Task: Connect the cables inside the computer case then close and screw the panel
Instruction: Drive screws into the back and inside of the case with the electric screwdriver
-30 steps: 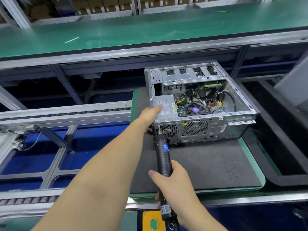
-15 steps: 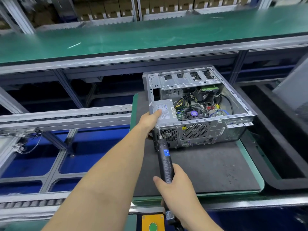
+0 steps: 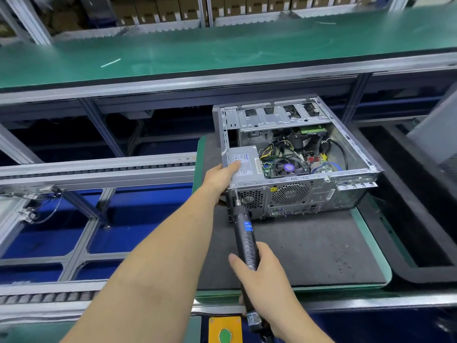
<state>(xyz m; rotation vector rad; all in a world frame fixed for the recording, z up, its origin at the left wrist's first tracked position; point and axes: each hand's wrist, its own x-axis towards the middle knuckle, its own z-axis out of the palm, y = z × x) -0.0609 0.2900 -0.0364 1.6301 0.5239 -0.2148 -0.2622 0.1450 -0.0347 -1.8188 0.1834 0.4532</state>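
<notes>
An open computer case lies on its side on a black-padded pallet. Cables, a fan and the motherboard show inside; no side panel covers them. My left hand rests on the case's near left corner, thumb on the grey power supply. My right hand grips a black electric screwdriver. Its bit touches the rear face of the case near the power supply grille.
A green workbench runs across the back. A roller conveyor rail lies to the left, with open frame gaps below. Another grey case sits at the right edge. A yellow box with a green button is at the near edge.
The view has shifted slightly; the case sits a little lower and more to the left in the picture. Both hands and the screwdriver keep the same places against the case.
</notes>
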